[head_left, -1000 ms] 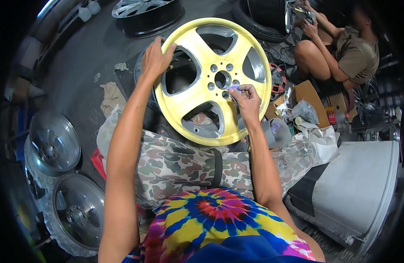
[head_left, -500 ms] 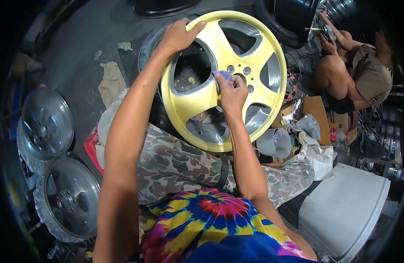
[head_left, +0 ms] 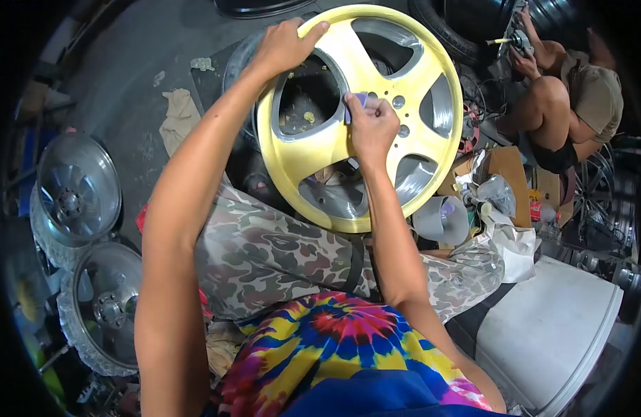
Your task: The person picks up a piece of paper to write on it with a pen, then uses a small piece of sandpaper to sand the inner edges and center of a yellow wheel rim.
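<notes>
A yellow-coated alloy wheel rim (head_left: 308, 158) lies tilted in front of my legs, with bare metal showing inside its spoke openings. My left hand (head_left: 286, 47) grips its outer edge at the upper left, thumb across the lip and the other fingers partly hidden behind it. Between thumb and fingers, my right hand (head_left: 374, 133) pinches a piece of purple sandpaper (head_left: 357, 104). The sandpaper touches the spoke edge beside the large left opening, close to the hub holes.
Two bare metal wheels (head_left: 77, 191) stand at left. A beige cloth (head_left: 180, 119) lies on the floor. Right of the rim are a grey-white tub (head_left: 442, 221), a cardboard box (head_left: 509, 170) and a white panel (head_left: 543, 333). A co-worker (head_left: 591, 104) crouches at upper right holding a tool.
My right hand and the sandpaper have moved slightly up along the spoke edge. The rim appears a little higher and further right, as the view has shifted. My left hand keeps its hold.
</notes>
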Motion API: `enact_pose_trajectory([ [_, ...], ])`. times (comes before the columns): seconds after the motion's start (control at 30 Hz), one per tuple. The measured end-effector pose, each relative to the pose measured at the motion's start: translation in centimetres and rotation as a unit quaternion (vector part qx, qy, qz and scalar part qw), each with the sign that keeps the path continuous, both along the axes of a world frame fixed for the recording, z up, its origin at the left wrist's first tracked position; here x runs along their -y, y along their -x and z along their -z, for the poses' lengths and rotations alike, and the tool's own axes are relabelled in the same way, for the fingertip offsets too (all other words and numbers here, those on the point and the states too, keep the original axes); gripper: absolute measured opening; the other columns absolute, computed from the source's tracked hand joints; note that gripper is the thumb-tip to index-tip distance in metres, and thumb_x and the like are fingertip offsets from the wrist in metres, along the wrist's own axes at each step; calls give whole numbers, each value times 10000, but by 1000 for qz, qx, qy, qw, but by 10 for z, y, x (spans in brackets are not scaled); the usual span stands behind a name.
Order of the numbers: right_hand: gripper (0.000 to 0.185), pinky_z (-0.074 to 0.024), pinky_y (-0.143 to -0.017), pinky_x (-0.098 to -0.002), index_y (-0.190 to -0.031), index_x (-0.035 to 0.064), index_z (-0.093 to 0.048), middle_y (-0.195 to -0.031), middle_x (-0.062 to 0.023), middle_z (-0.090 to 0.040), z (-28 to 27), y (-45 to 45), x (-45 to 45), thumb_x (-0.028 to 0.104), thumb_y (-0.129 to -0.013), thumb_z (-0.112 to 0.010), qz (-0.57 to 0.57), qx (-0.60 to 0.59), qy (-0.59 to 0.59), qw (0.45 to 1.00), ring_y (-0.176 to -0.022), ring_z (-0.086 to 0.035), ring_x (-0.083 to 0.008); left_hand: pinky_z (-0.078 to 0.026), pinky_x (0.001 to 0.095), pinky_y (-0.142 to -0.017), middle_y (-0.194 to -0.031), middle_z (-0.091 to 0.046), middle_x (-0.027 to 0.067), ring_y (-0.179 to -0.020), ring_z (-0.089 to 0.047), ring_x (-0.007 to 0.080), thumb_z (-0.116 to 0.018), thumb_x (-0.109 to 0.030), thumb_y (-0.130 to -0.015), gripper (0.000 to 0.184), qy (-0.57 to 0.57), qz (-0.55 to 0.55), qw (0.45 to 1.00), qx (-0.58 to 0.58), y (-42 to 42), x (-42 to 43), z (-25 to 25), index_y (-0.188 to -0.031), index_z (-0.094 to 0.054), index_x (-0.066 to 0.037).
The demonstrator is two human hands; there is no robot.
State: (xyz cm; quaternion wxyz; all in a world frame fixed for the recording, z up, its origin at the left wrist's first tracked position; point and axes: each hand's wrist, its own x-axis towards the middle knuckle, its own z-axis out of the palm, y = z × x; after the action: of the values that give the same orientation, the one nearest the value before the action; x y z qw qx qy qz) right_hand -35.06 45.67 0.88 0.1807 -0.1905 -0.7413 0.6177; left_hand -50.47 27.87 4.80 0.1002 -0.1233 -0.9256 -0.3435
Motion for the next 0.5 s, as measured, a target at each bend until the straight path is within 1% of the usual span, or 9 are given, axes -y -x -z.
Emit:
enact_pose_trajectory([
  [0.07,293,-470,-566,-293,-749,-40,-657,-629,-100,-663,2,-16,5,170,-850,-835,30,6,-129,991,-548,-572,-131,-524,518,-886,-928,-731,267,-983,-707,462,-552,-688,-951,728,10,-5,1000,-5,-1,-1,-3,-1016,-719,18],
  [0.1,309,-456,-554,-317,-746,-35,-642,-607,-110,-638,-1,-22,8,181,-852,-835,19,11,-71,997,-535,-551,-149,-521,520,-891,-938,-730,270,-993,-706,461,-553,-686,-951,727,21,-9,1000,-2,-2,-1,-2,-1019,-718,19],
  [0.13,309,-456,-554,-317,-746,-35,-642,-607,-110,-638,-5,-16,6,181,-852,-835,17,10,-74,997,-535,-551,-149,-521,520,-891,-938,-730,270,-993,-706,461,-553,-686,-951,727,18,-11,1000,-2,-1,0,-2,-1019,-718,19],
  [0.2,334,-445,-548,-330,-748,-30,-633,-589,-102,-611,-13,0,-7,205,-842,-851,-30,-57,-130,989,-523,-530,-164,-519,518,-900,-954,-729,272,-1001,-703,464,-554,-692,-947,732,3,-4,1000,2,-1,-3,0,-1020,-718,18],
  [0.23,354,-420,-534,-337,-735,-23,-611,-565,-85,-563,-9,8,-12,211,-837,-857,-39,-62,-140,987,-510,-479,-165,-519,518,-900,-954,-729,272,-1001,-703,464,-554,-692,-947,732,2,-5,1000,3,-2,-4,2,-1020,-718,18],
  [0.33,353,-401,-527,-332,-728,-25,-594,-564,-76,-528,3,-6,-14,193,-837,-849,-34,-67,-179,981,-510,-440,-159,-517,509,-912,-977,-733,271,-1017,-705,457,-551,-691,-949,739,20,-15,1000,-9,-4,-5,-6,-1060,-723,20],
  [0.37,356,-399,-534,-329,-723,-29,-578,-581,-75,-515,0,-18,-12,181,-835,-843,-40,-11,-146,988,-528,-441,-155,-505,519,-959,-1043,-723,291,-1074,-684,469,-553,-679,-949,742,-12,-15,999,26,-8,-6,-12,-1102,-723,27],
  [0.4,356,-399,-534,-329,-723,-29,-578,-581,-75,-515,-1,-11,-13,181,-835,-843,-45,-11,-149,988,-528,-441,-155,-493,530,-1007,-1109,-714,312,-1130,-663,482,-554,-668,-949,747,-43,-15,997,63,-12,-5,-17,-1144,-723,33],
  [0.5,324,-407,-547,-320,-731,-17,-600,-601,-31,-534,-16,11,-14,174,-839,-838,-59,-57,-173,982,-542,-451,-150,-494,509,-1008,-1137,-715,300,-1134,-669,473,-503,-674,-972,766,-95,-8,992,79,-16,-5,-16,-1184,-717,30],
])
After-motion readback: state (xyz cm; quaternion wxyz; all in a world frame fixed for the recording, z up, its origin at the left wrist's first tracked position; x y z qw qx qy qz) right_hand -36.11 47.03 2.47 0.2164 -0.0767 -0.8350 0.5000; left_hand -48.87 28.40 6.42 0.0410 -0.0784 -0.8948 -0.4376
